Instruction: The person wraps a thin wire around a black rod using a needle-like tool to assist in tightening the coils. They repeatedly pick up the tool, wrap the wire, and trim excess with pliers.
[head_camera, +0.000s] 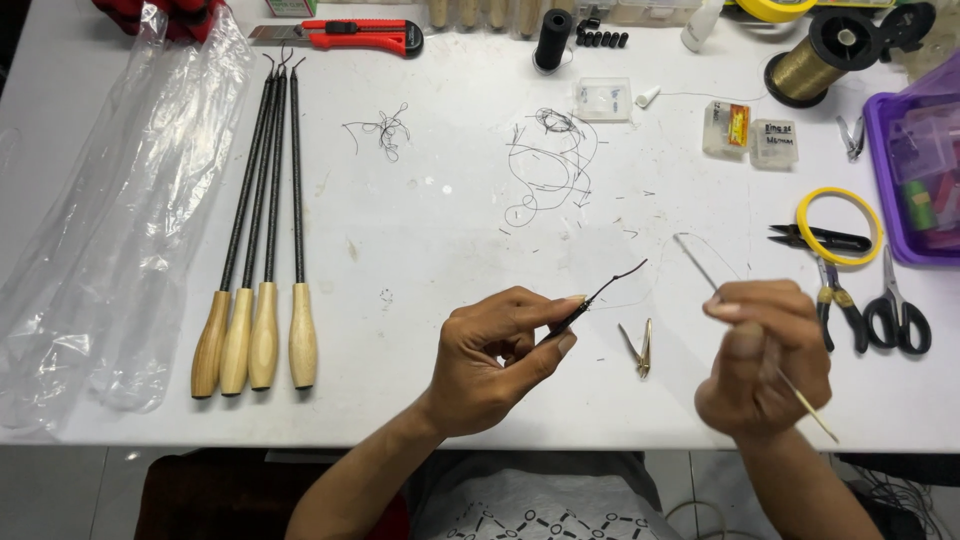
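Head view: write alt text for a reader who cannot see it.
Over a white table, the left hand pinches a thin dark hooked piece, while the right hand holds a slim needle-like rod. Four wooden-handled tools lie to the left; scissors lie to the right.

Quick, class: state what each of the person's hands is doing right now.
Left hand: closed, pinching a thin dark hooked piece.
Right hand: closed around a thin needle-like rod.

The white table (420, 240) carries four wooden-handled rods (258, 330) beside clear plastic sleeves (110, 250), a red utility knife (350, 36), thread scraps (550, 165), a gold wire spool (815, 62), small nippers (640, 345), pliers (840, 305) and black scissors (897, 315)
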